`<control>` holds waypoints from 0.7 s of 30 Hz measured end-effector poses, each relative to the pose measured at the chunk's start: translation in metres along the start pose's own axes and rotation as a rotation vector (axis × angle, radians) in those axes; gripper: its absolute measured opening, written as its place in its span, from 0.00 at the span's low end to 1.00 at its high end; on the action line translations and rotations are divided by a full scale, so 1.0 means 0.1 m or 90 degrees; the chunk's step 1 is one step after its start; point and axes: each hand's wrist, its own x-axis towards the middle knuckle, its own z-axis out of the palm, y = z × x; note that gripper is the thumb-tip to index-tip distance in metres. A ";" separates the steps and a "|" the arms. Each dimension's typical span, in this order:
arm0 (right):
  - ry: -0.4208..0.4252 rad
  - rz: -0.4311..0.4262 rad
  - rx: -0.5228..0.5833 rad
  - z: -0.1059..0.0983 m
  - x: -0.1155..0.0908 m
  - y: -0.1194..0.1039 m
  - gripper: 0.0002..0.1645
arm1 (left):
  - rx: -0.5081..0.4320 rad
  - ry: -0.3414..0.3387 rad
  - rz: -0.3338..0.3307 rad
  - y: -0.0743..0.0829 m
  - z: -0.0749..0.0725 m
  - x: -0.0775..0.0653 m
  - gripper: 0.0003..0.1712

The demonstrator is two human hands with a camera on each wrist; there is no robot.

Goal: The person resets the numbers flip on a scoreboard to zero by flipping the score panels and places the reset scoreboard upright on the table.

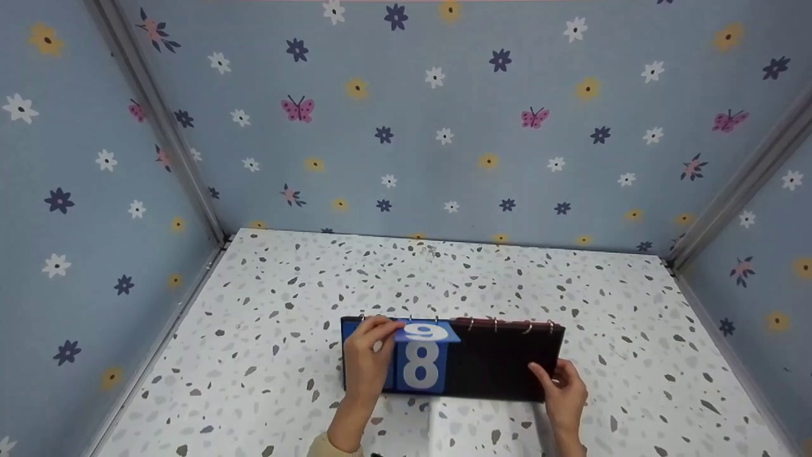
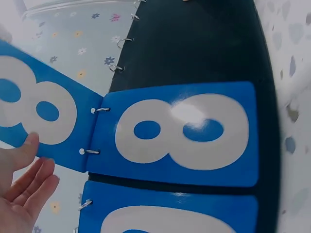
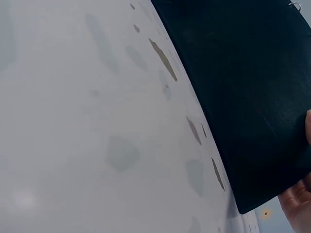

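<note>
A flip scoreboard (image 1: 498, 362) with a black board and blue number cards on metal rings stands tilted on the speckled table. My left hand (image 1: 368, 355) pinches the edge of a raised blue card (image 2: 48, 104), which is swung up on its rings. Under it, a blue card with a white 8 (image 1: 420, 366) lies against the board. Another blue card (image 2: 170, 213) sits beside that one, partly hidden by my left hand in the head view. At the board's right edge, my right hand (image 1: 566, 393) grips it, thumb on the front and fingers behind.
The white speckled table (image 1: 285, 298) extends around the scoreboard. Blue flowered panels (image 1: 431, 127) with grey metal posts (image 1: 158, 114) enclose the back and sides. A white raised block or edge (image 1: 469, 425) shows in front of the board.
</note>
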 end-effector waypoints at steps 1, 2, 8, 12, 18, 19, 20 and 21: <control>0.000 0.002 -0.002 0.00 0.00 0.00 0.15 | 0.008 0.006 0.016 -0.01 0.01 0.04 0.10; 0.000 0.004 0.000 0.00 0.00 0.01 0.15 | 0.014 0.008 0.024 -0.02 0.02 0.08 0.09; 0.001 0.002 -0.027 0.00 0.00 0.02 0.15 | 0.037 -0.009 0.017 -0.10 0.10 0.30 0.04; 0.007 0.000 -0.036 0.00 0.00 0.03 0.15 | 0.054 -0.025 0.011 -0.18 0.16 0.41 0.03; 0.007 -0.001 -0.008 0.00 0.00 -0.02 0.14 | 0.079 -0.053 -0.023 -0.30 0.25 0.52 0.03; 0.006 -0.001 -0.006 0.00 0.00 -0.03 0.14 | 0.086 -0.057 -0.033 -0.33 0.27 0.53 0.03; 0.005 -0.002 -0.008 0.00 -0.01 -0.05 0.14 | 0.093 -0.062 -0.044 -0.35 0.28 0.54 0.04; 0.004 -0.003 -0.006 0.00 -0.01 -0.06 0.14 | 0.099 -0.066 -0.055 -0.37 0.29 0.54 0.04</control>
